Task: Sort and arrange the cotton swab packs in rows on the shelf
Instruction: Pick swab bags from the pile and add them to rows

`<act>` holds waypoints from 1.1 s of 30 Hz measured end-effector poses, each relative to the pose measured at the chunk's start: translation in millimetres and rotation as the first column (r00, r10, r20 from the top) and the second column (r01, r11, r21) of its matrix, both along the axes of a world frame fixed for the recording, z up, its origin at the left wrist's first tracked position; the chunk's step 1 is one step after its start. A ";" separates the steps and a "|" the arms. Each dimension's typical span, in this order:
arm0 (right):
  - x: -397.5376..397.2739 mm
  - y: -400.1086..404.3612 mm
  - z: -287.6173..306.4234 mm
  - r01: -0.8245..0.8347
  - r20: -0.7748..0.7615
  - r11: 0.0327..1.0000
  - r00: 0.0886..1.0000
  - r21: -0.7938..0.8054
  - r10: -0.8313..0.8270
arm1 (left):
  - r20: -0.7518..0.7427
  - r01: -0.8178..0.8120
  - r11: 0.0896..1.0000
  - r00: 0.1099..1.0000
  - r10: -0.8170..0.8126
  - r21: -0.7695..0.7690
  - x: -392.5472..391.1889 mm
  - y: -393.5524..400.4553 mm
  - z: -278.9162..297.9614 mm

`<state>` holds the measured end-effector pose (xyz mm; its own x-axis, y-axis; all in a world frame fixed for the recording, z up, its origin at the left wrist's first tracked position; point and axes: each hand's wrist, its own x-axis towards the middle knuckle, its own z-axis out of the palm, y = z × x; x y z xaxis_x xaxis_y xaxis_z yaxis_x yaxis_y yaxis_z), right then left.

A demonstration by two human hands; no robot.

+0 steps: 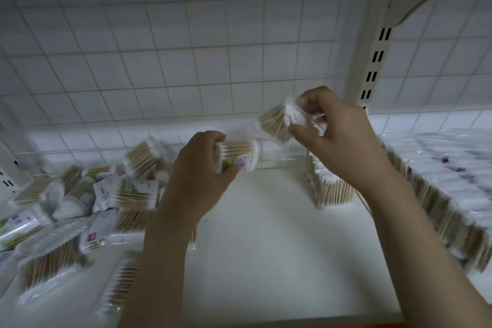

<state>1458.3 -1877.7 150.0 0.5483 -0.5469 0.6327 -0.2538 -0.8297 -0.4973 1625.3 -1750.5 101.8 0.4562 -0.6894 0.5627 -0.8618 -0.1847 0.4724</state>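
My left hand [198, 168] grips a cotton swab pack [239, 156] with wooden sticks and a green and purple label, held above the middle of the white shelf [266, 247]. My right hand [338, 136] pinches a second swab pack [277, 125] by its white cotton end, raised higher and tilted. A jumbled pile of swab packs [80, 202] lies on the left of the shelf. Upright packs stand in tidy rows [439, 194] on the right, with a short row [330, 192] just below my right hand.
A white wire grid [186, 48] backs the shelf. A slotted white upright post [372, 69] rises at the right, with a bracket and an upper shelf above it. The shelf's front edge [266, 321] runs along the bottom.
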 end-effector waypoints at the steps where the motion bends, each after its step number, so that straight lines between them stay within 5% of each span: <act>1: -10.2 2.8 -1.0 -0.007 -0.020 1.000 1.000 -0.007 0.006 | -0.022 -0.002 1.000 1.000 0.001 -0.009 -9.0 2.1 -1.4; 8: -74.4 -5.3 -29.2 -0.009 -0.244 1.000 0.970 -0.017 0.005 | -0.245 0.087 0.995 0.965 -0.097 -0.048 -62.6 -2.8 -25.3; 21: -96.1 -37.0 -68.4 0.008 -0.449 0.998 0.893 0.068 0.023 | -0.174 0.130 0.991 0.976 -0.133 -0.030 -98.3 -22.7 -46.0; 33: -81.5 -57.8 -90.9 -0.057 -0.403 0.998 0.913 0.036 0.067 | -0.201 -0.047 0.999 0.979 0.042 -0.018 -117.6 -17.0 -61.4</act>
